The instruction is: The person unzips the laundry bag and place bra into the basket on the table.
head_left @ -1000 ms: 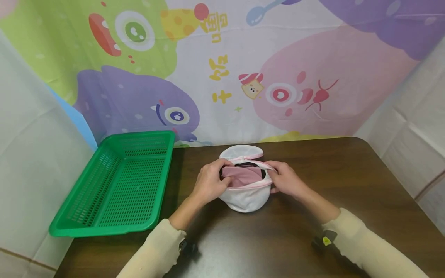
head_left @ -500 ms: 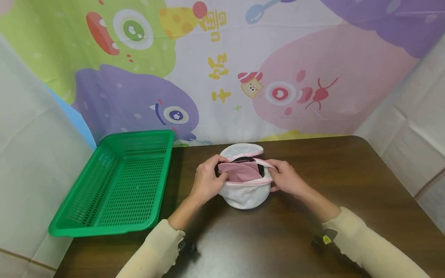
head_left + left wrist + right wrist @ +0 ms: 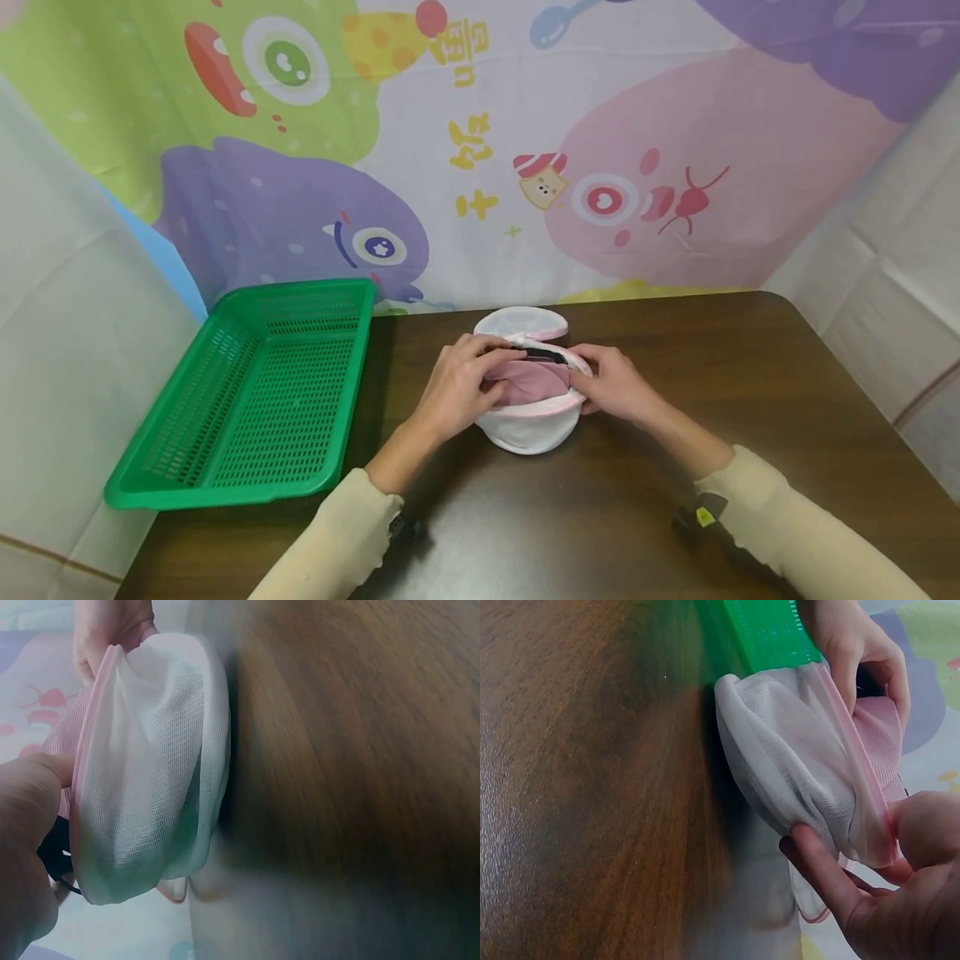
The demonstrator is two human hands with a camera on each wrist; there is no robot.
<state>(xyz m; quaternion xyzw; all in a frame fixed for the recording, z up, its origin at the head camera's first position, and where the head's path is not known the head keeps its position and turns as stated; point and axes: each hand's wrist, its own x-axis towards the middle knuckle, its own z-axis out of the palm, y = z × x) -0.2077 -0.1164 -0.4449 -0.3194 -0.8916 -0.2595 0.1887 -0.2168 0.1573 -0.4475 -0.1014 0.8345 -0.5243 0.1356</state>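
White mesh bag (image 3: 528, 433), pink zip edging: one, rounded, mouth upward, on a dark wooden table (image 3: 540, 533), between the two hands; clock read from its centre in the head view. Round lid (image 3: 517, 320), white with pink edging: folded back, twelve o'clock.

Pink cloth (image 3: 536, 380): one, folded, within the mouth; its left end is at the left hand's thumb and fingertips, the rest extending toward three o'clock.

Black item (image 3: 544, 355): partly hidden, within the mouth at about one o'clock of the cloth.

Left hand (image 3: 459, 385): nine to ten o'clock, over the mouth's edge; thumb and fingers bent about the pink cloth, pinching it.

Right hand (image 3: 615, 382): three o'clock; thumb at the zipped edge, fingers against the outer mesh wall, gripping the bag, which lies at nine o'clock from this hand.

Green basket (image 3: 210, 498): one, rectangular, perforated, nine o'clock, well apart from the bag.

Sleeves (image 3: 330, 533): pale yellow, one on each forearm.

Printed backdrop (image 3: 480, 267): cartoon figures, twelve o'clock, beyond the table.
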